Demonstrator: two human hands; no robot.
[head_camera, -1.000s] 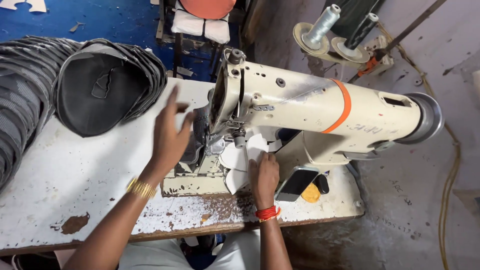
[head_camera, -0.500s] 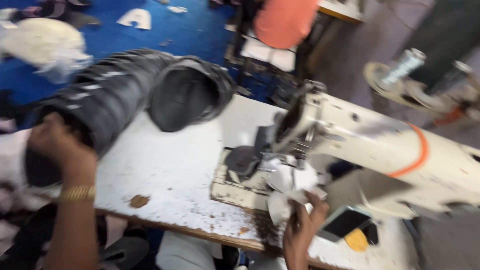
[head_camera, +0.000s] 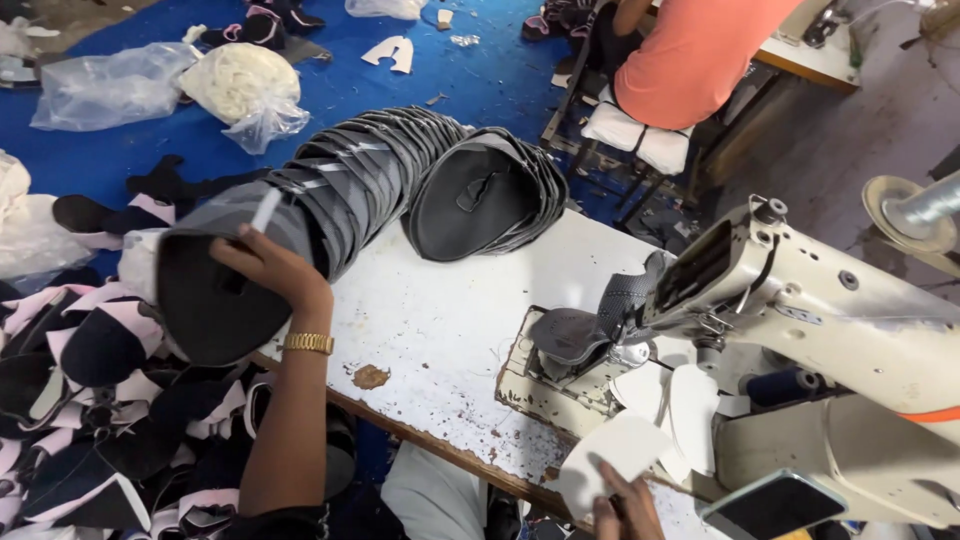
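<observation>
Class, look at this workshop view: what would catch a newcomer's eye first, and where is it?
First, the long stack of dark shoe uppers curving across the table's left end, with the left hand resting on its near end. At right stands the cream sewing machine, a grey piece under its head. At the bottom edge, the right hand touches white pieces.

Your worn white worktable (head_camera: 440, 320) with its chipped, rusty edge carries a long stack of dark grey shoe uppers (head_camera: 380, 180) and a cream sewing machine (head_camera: 820, 330).

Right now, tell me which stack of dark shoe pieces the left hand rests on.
The long stack at the table's left end, under the left hand; not the shorter fanned stack.
</observation>
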